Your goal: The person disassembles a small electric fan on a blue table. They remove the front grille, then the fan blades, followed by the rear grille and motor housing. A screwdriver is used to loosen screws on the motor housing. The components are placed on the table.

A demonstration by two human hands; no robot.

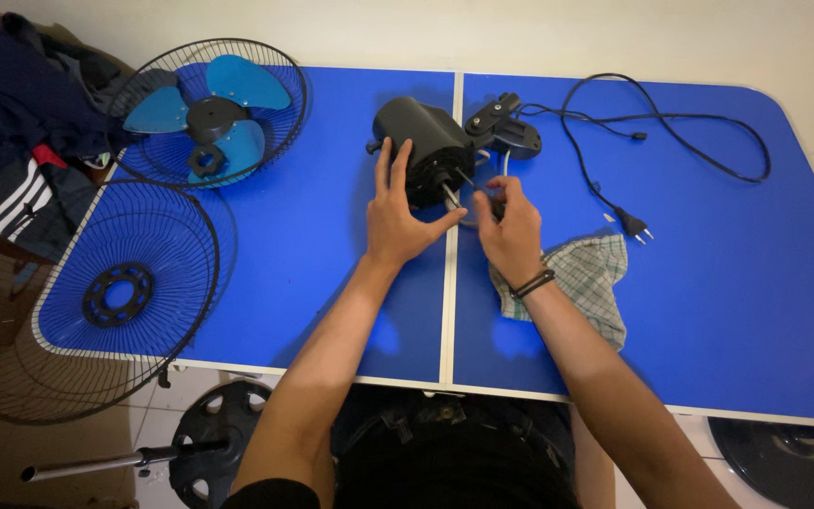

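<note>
A black fan motor housing lies on the blue table near its middle seam, its metal shaft pointing toward me. My left hand rests against the housing's near left side, thumb stretched toward the shaft. My right hand, with a dark band at the wrist, has its fingers pinched just right of the shaft tip; what they pinch is too small to tell. A black bracket sits attached behind the motor, and a black power cord runs from it, ending in a plug.
A checked cloth lies under my right forearm. A rear grille holding the blue fan blade sits at the table's far left; a second wire grille overhangs the left edge. Dark clothes are piled left. A fan base and pole lie on the floor.
</note>
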